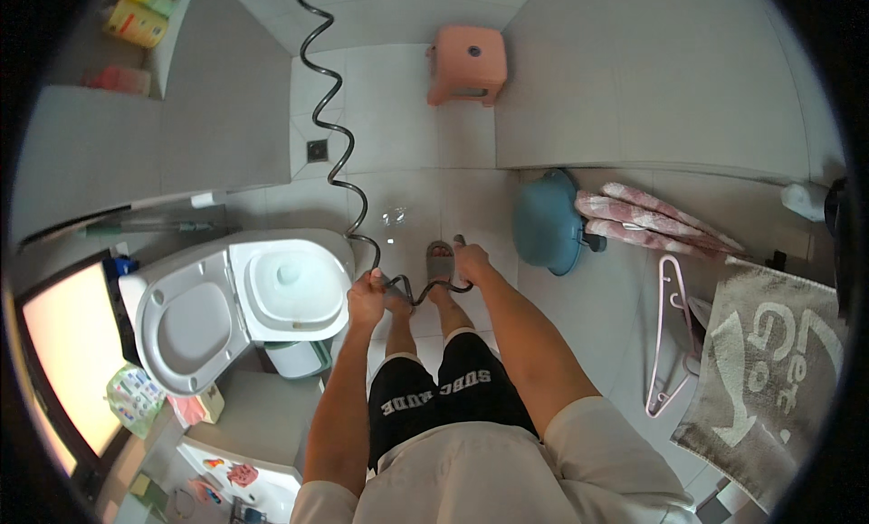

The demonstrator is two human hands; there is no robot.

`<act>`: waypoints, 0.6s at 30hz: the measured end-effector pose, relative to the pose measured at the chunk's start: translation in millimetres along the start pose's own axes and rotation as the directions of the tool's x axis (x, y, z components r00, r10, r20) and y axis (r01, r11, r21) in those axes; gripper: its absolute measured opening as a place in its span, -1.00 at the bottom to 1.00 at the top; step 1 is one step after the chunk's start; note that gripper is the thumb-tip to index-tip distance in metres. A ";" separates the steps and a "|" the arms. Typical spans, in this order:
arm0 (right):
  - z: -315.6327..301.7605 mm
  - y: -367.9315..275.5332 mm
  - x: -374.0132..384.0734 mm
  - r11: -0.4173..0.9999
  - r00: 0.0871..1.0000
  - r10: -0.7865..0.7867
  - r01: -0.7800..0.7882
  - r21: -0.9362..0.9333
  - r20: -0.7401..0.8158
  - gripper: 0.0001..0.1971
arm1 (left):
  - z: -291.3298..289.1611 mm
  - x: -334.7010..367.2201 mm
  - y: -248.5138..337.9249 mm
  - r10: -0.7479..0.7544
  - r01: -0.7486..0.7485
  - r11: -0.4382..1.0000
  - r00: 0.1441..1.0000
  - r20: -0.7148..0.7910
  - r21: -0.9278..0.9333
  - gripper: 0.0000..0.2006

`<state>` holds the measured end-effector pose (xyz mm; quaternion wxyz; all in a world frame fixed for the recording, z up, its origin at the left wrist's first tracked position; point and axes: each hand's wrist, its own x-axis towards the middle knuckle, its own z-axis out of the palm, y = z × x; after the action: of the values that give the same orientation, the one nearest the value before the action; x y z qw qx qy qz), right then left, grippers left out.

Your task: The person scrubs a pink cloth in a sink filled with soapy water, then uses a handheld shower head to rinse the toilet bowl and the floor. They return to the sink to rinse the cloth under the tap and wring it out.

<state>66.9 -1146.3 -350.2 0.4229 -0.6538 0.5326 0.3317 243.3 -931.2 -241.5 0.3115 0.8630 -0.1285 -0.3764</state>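
Note:
A dark coiled hose (pixel 342 153) hangs down from the top of the view and runs to my left hand (pixel 366 298), whose fingers are closed around it. Past that hand the hose loops across in front of my feet to my right hand (pixel 472 263). My right hand is wrapped round a small dark spray nozzle (pixel 460 241) at the hose's end; most of the nozzle is hidden by the fingers. Just left of my left hand is a white toilet (pixel 339 252) with its lid raised and some water in the bowl.
A pink stool (pixel 467 62) stands by the far wall, and a floor drain (pixel 317 151) lies near the hose. At right are a blue basin (pixel 548 221), a pink-and-white towel (pixel 647 218), a pink hanger (pixel 665 343) and a grey mat (pixel 760 370). A small bin (pixel 297 359) sits beside the toilet.

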 end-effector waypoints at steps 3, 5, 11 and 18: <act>-11.9 15.8 -9.9 0.968 0.977 0.186 -0.163 0.190 -0.108 -0.31 | 22.5 4.7 21.8 -0.024 0.023 1.000 0.996 0.088 0.009 -0.47; -36.3 -4.5 -32.3 0.935 0.974 0.217 -0.188 0.300 -0.068 -0.32 | 25.5 0.3 37.3 -0.011 0.010 1.000 0.998 0.058 0.021 -0.48; -66.2 -4.6 -31.9 0.787 0.993 0.117 -0.097 0.609 0.008 -0.41 | 27.0 7.5 53.7 0.048 -0.046 0.999 0.995 0.087 -0.019 -0.46; -114.8 -88.3 -65.6 0.700 0.983 -0.112 0.181 0.691 -0.144 -0.42 | -23.4 17.6 98.2 0.045 -0.041 0.991 0.999 0.024 -0.131 -0.46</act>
<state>137.3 -1216.5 -226.1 0.6394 -0.4992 0.5834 0.0400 273.6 -1004.8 -177.0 0.3736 0.8327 -0.1262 -0.3887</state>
